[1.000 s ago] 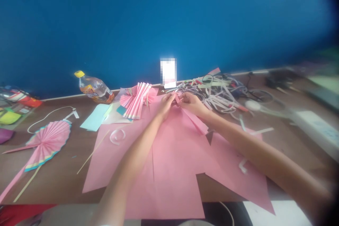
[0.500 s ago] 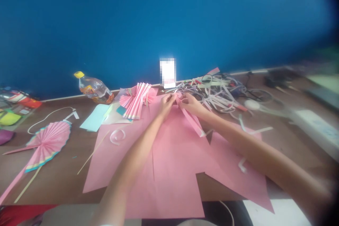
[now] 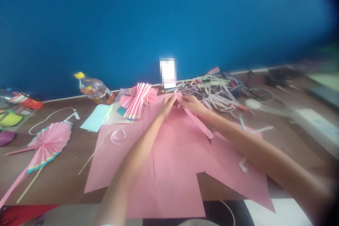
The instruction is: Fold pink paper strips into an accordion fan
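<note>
Both fingers (image 3: 177,101) pinch pleated pink strip (image 3: 197,121)

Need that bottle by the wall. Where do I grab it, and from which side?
Probably grip the bottle across its mid-body, coming from above on the near side: it lies on its side, cap pointing left, with the wall close behind.

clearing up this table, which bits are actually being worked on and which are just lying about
In hand: folded pink strip, pinched at its far end by left hand and right hand; pink sheets under it.
Lying about: bottle, pink fan, pleated pink paper, light blue card, tangle of strips and cables.
</note>
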Tool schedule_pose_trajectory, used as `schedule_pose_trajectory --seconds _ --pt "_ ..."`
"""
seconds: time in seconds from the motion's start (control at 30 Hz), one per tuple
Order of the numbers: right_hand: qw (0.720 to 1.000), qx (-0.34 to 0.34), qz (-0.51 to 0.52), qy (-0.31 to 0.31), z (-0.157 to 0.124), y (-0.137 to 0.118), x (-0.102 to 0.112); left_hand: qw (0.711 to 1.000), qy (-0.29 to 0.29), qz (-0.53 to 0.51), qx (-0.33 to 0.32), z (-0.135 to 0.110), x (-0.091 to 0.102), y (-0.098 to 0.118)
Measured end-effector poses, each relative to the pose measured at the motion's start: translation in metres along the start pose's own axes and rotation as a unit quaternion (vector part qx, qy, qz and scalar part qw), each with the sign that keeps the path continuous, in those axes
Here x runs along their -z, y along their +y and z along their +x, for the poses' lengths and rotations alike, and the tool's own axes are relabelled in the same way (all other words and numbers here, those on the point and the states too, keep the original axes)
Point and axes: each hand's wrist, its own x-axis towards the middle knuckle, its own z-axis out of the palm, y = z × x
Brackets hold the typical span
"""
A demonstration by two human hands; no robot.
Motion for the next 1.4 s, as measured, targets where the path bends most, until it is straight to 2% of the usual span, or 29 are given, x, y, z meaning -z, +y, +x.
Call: schedule_pose_trajectory --seconds 0.3,0.53,0.67,0.77,0.87,1.07,1.17,1.27,1.33,1.4 --pt "1.0 0.007 -0.008 0.0 -0.001 -0.001 0.001 1.0 -0.022 -0.016 0.0 0.0 0.0 0.0" --pt "0.999 -0.03 -0.036 0.008 -0.005 -0.012 0.004 1.0 -0.001 -0.008 0.019 0.003 0.001 -0.004" --pt "0.995 -0.083 0.026 -0.041 -0.005 -0.016 0.011 0.999 0.015 -0.023 0.016 0.002 0.003 -0.003" --pt "0.988 -0.102 0.07 -0.096 -0.004 -0.018 0.017 0.998 0.051 -0.031 0.006 0.001 0.003 -0.004" --pt "0.981 -0.119 0.068 -0.14 -0.005 -0.022 0.02 0.996 0.084 -0.017 -0.01 0.001 0.003 -0.006" --pt "0.967 -0.13 0.041 -0.215 -0.012 -0.037 0.025 0.993 0.113 -0.013 -0.024 0.003 0.003 -0.01" --pt "0.968 -0.115 -0.018 -0.222 -0.017 -0.042 0.027 0.991 0.132 -0.001 -0.029 0.003 0.004 -0.013" --pt "0.967 -0.059 -0.199 -0.147 -0.019 -0.043 0.028 0.99 0.138 0.008 -0.026 0.002 0.003 -0.014" --pt "0.932 -0.009 -0.355 -0.077 -0.019 -0.042 0.026 0.991 0.129 -0.006 -0.026 0.001 0.002 -0.012" --pt "0.887 0.014 -0.461 -0.024 -0.019 -0.039 0.022 0.993 0.117 -0.025 -0.025 0.0 0.001 -0.008"
